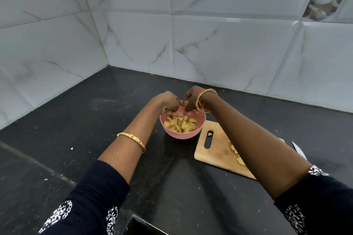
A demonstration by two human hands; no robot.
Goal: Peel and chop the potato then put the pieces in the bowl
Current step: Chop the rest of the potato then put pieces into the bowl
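From the head camera I look down at a black counter (80,124) that runs into a corner of white tiled wall. The pink bowl (182,133) sits near the middle of the counter, a little way out from the back wall. It holds a heap of yellow potato pieces (180,125).

My left hand (170,102) and my right hand (191,99) are both over the far rim of the bowl, close together and almost touching. The fingers of both point down and are bunched, with small bits of potato at the tips. I think they are letting pieces fall in, but I cannot tell how tight each hold is.

The wooden cutting board (215,150) lies just beside the bowl, on its right side. More potato bits (237,155) are on the board, partly hidden by my right arm. One tiny bit (210,134) sits in the board's handle hole. A knife blade (299,149) pokes out past the board's far right end.

What could go wrong? My hands hang over the far rim, so a piece may drop behind the bowl onto the counter. My right arm is low over the board, so pulling back could sweep the bits off it, or bump the knife.
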